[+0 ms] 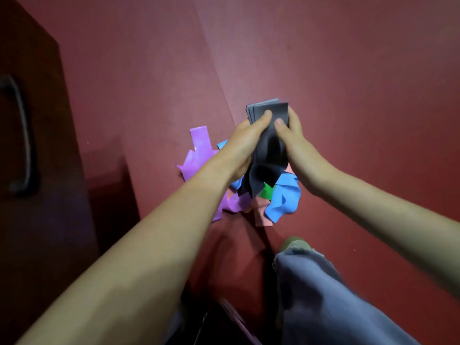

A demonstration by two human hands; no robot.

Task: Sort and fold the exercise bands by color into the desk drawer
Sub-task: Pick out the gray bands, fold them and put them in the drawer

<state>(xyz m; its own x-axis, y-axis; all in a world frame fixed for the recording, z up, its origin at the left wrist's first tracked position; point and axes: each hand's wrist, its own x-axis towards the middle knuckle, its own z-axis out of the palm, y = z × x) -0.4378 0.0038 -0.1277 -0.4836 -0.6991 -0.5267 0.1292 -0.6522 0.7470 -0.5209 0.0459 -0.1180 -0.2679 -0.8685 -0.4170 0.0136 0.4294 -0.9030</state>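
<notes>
A dark grey exercise band is held up between both hands, its top folded into flat layers and its loose end hanging down. My left hand grips its left side, thumb on the front. My right hand grips its right side. Below them on the red floor lies a heap of loose bands: a purple band, a blue band, a green band and a pink band. The heap's middle is hidden by my hands.
A dark wooden desk front with a curved metal handle stands at the left. My leg in blue jeans and a shoe are at the bottom right. Red floor stretches beyond the heap.
</notes>
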